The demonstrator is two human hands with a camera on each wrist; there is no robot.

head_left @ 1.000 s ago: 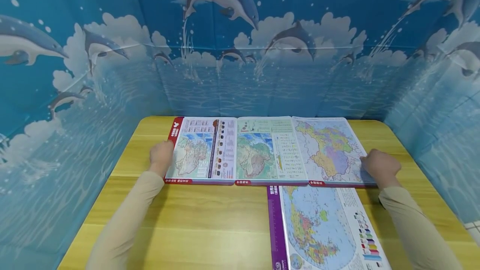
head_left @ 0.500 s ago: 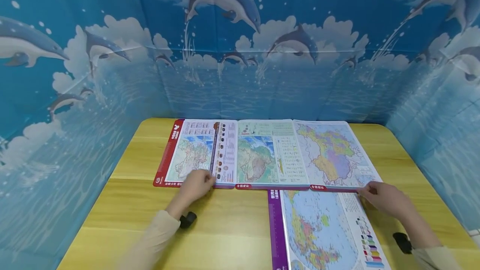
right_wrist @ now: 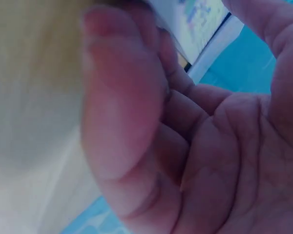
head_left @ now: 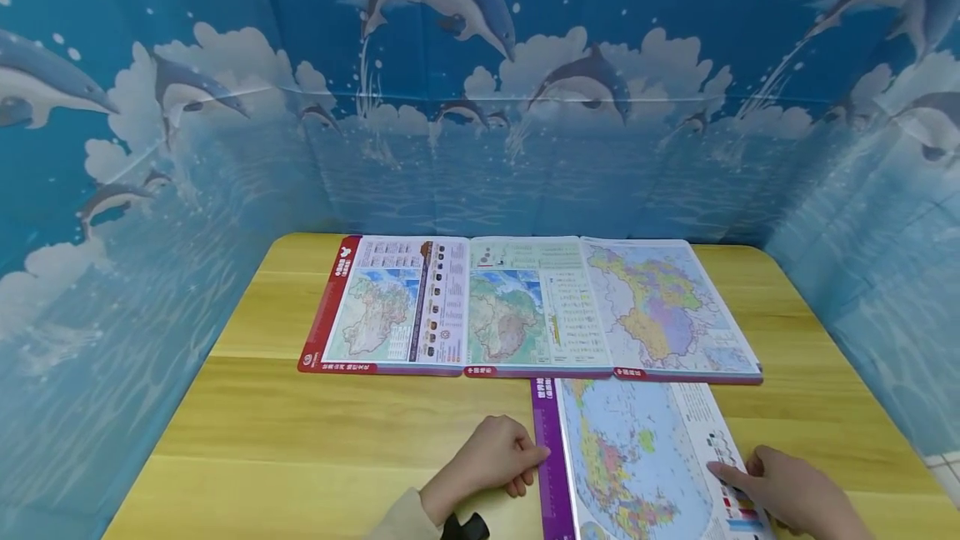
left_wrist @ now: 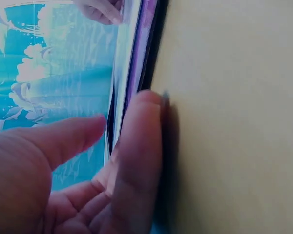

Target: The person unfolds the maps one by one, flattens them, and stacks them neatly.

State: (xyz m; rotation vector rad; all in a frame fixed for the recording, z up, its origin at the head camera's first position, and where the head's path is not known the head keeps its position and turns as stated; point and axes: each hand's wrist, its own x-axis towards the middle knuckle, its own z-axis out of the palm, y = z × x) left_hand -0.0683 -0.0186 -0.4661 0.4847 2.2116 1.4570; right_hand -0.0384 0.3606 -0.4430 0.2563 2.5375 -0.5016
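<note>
A world map sheet [head_left: 652, 448] with a purple left border lies on the table, its far edge against a red-edged set of China maps [head_left: 540, 315]. My left hand [head_left: 495, 457] is at the purple border, thumb above and fingers curled at the edge. In the left wrist view the sheet's edge runs between thumb and index finger [left_wrist: 136, 156]. At the opposite edge my right hand [head_left: 791, 490] has its thumb on the map's printed face. Its other fingers [right_wrist: 122, 107] curl at the edge; their contact with the sheet is partly hidden.
The China maps lie in a row of three panels near the back of the wooden table [head_left: 322, 432]. A dolphin-printed curtain [head_left: 450, 165] encloses the back and sides. A black wrist device [head_left: 465, 527] sits under my left wrist.
Both hands have left the China maps and come nearer. The left moved right to the world map's purple border; the right moved down to its right edge. The China maps now lie uncovered.
</note>
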